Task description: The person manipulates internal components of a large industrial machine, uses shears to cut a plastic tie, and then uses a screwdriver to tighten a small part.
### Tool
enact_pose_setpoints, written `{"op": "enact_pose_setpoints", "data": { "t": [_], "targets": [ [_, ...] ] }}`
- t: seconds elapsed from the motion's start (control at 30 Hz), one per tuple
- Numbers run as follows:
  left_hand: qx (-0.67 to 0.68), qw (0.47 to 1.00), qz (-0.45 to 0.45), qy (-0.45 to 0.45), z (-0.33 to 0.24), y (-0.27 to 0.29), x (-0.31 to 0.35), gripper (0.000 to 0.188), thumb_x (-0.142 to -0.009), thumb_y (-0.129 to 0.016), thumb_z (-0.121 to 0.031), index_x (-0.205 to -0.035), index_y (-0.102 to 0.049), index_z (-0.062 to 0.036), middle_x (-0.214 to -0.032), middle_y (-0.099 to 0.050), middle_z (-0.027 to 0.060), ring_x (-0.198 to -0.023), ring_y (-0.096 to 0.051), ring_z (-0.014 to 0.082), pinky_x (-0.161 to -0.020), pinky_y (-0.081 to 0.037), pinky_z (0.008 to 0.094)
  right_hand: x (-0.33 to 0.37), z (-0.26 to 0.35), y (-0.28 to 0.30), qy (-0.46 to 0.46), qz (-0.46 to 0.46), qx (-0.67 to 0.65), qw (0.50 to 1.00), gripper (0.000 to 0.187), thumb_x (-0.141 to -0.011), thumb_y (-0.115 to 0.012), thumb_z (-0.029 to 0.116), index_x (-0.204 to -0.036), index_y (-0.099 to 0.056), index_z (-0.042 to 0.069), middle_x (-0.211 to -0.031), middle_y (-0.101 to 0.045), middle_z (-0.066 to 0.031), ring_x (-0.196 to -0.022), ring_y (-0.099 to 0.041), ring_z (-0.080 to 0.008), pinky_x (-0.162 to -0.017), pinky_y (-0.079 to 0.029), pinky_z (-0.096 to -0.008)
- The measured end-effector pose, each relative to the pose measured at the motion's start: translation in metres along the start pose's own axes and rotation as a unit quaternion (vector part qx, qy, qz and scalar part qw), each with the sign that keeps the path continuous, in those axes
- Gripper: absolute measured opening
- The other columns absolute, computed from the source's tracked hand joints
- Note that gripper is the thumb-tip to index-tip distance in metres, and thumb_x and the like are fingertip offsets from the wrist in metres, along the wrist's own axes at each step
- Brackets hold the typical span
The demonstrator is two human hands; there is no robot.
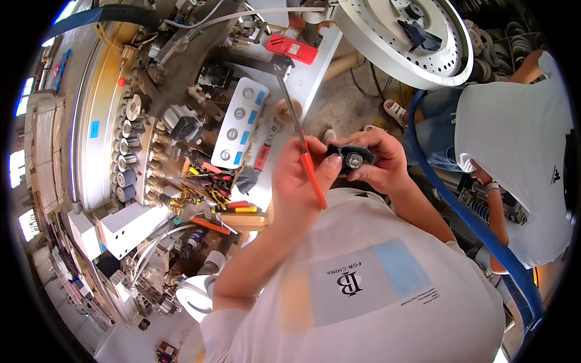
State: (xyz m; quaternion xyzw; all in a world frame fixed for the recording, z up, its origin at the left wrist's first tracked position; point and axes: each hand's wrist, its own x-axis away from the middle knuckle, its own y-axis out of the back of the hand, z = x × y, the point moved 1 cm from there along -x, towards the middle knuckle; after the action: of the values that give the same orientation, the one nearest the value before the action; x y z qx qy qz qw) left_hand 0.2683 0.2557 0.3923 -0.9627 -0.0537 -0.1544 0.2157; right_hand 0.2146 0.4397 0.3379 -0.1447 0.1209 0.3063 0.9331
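My left hand (305,181) is closed around a long steel tool with an orange-red handle (313,179). Its thin shaft points up and away, and its exact kind does not show. The left thumb and fingers also touch a small black part with a round metal centre (353,160). From the other side, my right hand (384,160) grips this same part. Both hands are close together in front of my chest, and fingers hide the part's edges. Beyond the left hand, an adjustable wrench with a red grip (262,156) lies on the white surface.
A white panel with several gauges (239,121) stands left of my hands. Screwdrivers and other hand tools (212,187) lie heaped below it. A red box (292,48) and a large white perforated wheel (417,42) are farther off. A blue hose (451,193) separates me from another person (514,133).
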Motion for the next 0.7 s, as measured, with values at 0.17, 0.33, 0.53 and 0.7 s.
{"op": "enact_pose_setpoints", "data": {
  "t": [0.17,0.33,0.53,0.7],
  "targets": [
    [-0.009,1.0,0.011,-0.011,-0.002,-0.006,0.001,0.016,-0.096,-0.067,-0.002,-0.106,-0.053,-0.0035,-0.09,-0.059,0.0008,-0.076,-0.057,0.0055,-0.068,-0.048,0.0211,0.013,-0.001,-0.013,-0.067,-0.084,-0.11,0.988,0.04,-0.086,-0.079,0.005,-0.117,-0.054,0.002,-0.132,-0.064,-0.0233,-0.116,-0.067,-0.0289,-0.092,-0.056,-0.0376],
    [-0.058,0.994,0.059,0.07,0.006,-0.01,0.004,0.016,-0.096,-0.067,-0.001,-0.107,-0.055,-0.0034,-0.091,-0.061,-0.0002,-0.077,-0.056,0.0046,-0.065,-0.045,0.0208,0.016,-0.015,-0.016,0.001,-0.117,-0.178,0.977,0.039,-0.09,-0.079,0.016,-0.116,-0.054,0.004,-0.122,-0.067,-0.018,-0.113,-0.066,-0.0265,-0.095,-0.053,-0.0401],
    [-0.133,0.988,0.049,0.069,0.01,-0.009,0.005,0.022,-0.089,-0.076,-0.008,-0.103,-0.06,-0.004,-0.085,-0.063,-0.0011,-0.071,-0.056,0.004,-0.061,-0.043,0.0207,0.023,-0.021,-0.008,0.01,-0.127,-0.176,0.976,0.043,-0.086,-0.083,0.024,-0.115,-0.058,0.004,-0.116,-0.069,-0.016,-0.107,-0.066,-0.0218,-0.092,-0.052,-0.0361],
    [-0.561,0.799,0.078,-0.203,-0.023,0.021,-0.005,0.039,-0.068,-0.089,-0.028,-0.092,-0.067,-0.0068,-0.077,-0.064,0.0043,-0.062,-0.061,0.0175,-0.059,-0.046,0.0296,0.029,-0.021,0.02,0.042,-0.141,-0.128,0.981,0.042,-0.083,-0.083,0.009,-0.117,-0.061,0.001,-0.113,-0.071,-0.0167,-0.102,-0.068,-0.0207,-0.088,-0.055,-0.0361]
  ]
}}
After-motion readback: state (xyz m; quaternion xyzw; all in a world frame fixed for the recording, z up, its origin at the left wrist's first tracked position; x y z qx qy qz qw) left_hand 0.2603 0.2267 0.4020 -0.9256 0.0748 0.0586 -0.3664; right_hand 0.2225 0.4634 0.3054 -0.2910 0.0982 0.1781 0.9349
